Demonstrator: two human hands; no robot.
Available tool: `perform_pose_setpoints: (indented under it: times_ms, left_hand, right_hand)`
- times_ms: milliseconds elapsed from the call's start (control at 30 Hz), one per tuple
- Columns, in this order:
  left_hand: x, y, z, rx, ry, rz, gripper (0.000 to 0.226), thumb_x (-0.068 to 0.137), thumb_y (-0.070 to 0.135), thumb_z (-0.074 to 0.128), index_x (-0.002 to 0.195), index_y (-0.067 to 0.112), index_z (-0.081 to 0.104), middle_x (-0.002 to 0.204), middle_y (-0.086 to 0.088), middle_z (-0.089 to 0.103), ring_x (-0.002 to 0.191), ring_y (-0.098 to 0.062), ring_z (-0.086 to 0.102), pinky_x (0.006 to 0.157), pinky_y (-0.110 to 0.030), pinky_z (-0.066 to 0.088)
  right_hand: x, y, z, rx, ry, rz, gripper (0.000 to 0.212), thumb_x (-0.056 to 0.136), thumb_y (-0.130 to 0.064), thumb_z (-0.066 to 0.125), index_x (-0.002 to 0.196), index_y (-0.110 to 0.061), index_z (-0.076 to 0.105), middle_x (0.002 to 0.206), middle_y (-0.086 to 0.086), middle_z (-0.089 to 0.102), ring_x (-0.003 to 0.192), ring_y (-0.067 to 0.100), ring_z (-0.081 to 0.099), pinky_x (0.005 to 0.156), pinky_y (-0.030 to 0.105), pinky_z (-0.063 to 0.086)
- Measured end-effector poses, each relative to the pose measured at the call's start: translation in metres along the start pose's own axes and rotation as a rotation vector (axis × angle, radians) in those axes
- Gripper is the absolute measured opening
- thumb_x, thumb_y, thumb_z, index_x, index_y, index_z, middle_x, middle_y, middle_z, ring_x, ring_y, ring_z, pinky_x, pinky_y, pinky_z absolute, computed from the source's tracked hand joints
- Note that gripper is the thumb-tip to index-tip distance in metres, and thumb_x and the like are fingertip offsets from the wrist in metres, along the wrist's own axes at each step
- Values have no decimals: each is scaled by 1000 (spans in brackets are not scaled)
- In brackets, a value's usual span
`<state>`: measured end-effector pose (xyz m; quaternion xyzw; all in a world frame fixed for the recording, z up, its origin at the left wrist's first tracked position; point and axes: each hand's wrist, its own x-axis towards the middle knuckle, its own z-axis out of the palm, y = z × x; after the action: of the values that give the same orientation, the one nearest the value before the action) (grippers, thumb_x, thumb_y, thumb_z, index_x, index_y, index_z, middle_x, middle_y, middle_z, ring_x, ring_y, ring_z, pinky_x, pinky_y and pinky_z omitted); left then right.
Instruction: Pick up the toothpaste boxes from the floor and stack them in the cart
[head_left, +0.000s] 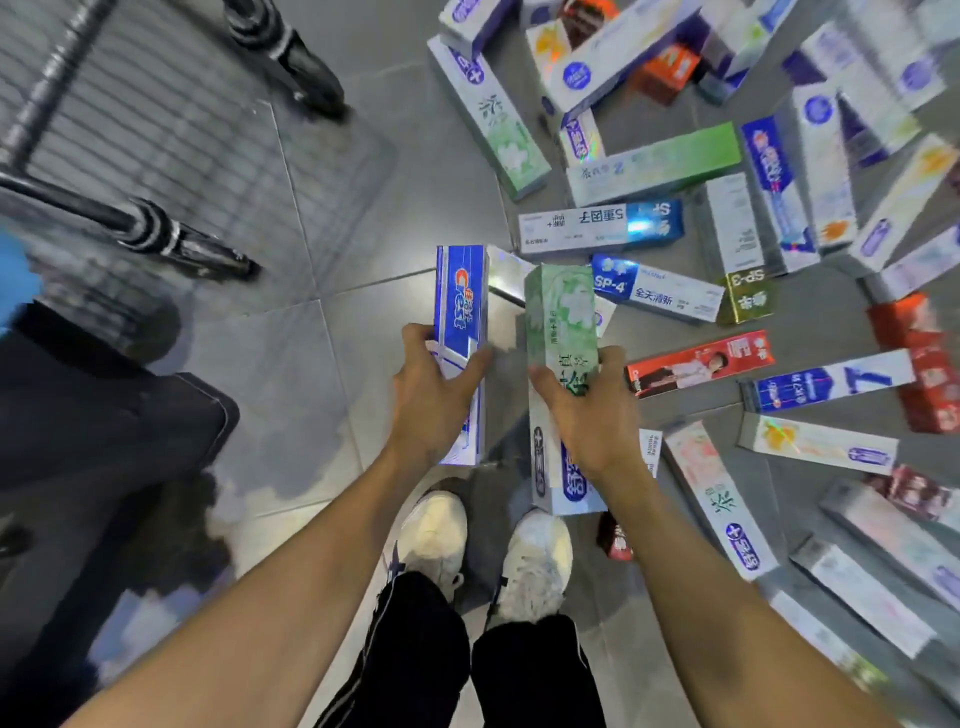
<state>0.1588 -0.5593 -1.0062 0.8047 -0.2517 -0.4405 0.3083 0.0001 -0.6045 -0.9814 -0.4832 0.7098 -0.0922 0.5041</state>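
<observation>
My left hand (434, 395) grips a blue and white toothpaste box (460, 296) held lengthwise above the floor. My right hand (592, 410) grips a green and white toothpaste box (561, 312) beside it. The two boxes are side by side, a small gap between them. Many more toothpaste boxes (654, 166) lie scattered on the grey tiled floor to the right and ahead. The wire cart (156, 119) stands at the upper left, its black frame bars blurred.
My two white shoes (488, 545) stand on the floor under my hands. A dark object (104, 415) sits at the left edge. A red box (701, 364) and a blue SP-4 box (654, 291) lie just right of my right hand.
</observation>
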Motion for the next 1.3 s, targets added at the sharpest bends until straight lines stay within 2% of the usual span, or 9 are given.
perform_pose_setpoints:
  times_ms: [200,333,467,567,633,800,900,1000,1300]
  left_hand:
    - [-82,169,-87,-357,1,62,48,90,30,75,128,29,45,93,18,73,87,-8,70,78,-27,57]
    - [-155,295,-158,-476,73,124,41,93,16,71,126,18,48,92,19,72,81,3,68,70,-12,51]
    - [-222,403,-231,-514,209,224,43,93,14,71,128,10,47,103,10,68,83,4,65,76,-13,50]
    - [-261,460,-281,-509,262,271,45,91,21,74,128,14,49,103,20,69,90,0,64,85,-21,51]
    - [-275,490,-313,-521,305,311,48,90,13,74,129,12,48,98,23,68,86,6,63,80,-13,49]
    - [-283,525,-382,-513,423,345,44,90,10,74,125,13,47,104,13,65,78,13,62,73,-7,45]
    - [-268,529,-423,-526,516,291,45,87,33,79,119,28,48,106,13,70,88,-1,67,82,-25,52]
    - [-244,532,-462,-559,598,262,43,82,43,79,112,41,48,103,17,73,96,-8,69,94,-38,53]
    - [-184,524,-561,-695,663,152,54,85,47,77,127,35,46,99,34,66,102,-4,66,97,-39,51]
  right_hand:
    - [-93,-146,-92,411,-142,-72,54,84,-44,79,129,-29,53,115,-7,72,104,13,71,94,47,56]
    - [-170,-262,-169,425,-230,-180,54,89,-40,76,136,-32,52,123,-12,69,113,4,66,102,40,51]
    - [-235,-371,-230,398,-260,-254,54,87,-35,78,134,-30,51,122,-9,70,110,7,67,104,43,50]
    - [-276,-436,-260,372,-302,-331,69,82,-31,80,141,-28,46,126,-3,69,115,18,67,104,50,50]
    - [-294,-473,-271,361,-345,-397,70,85,-24,77,145,-28,42,128,-4,68,117,18,66,104,48,50]
    - [-324,-559,-260,275,-384,-552,45,86,-19,78,124,-18,55,106,7,72,86,16,68,77,32,56]
    - [-327,-606,-235,185,-408,-602,53,78,-35,82,123,-25,55,101,1,72,80,13,65,73,35,54]
    - [-323,-650,-204,105,-462,-656,53,82,-31,81,126,-20,53,93,-4,66,70,4,60,68,26,47]
    - [-319,-756,-107,-24,-621,-662,54,87,-28,78,132,-26,47,113,-5,67,83,0,68,62,12,50]
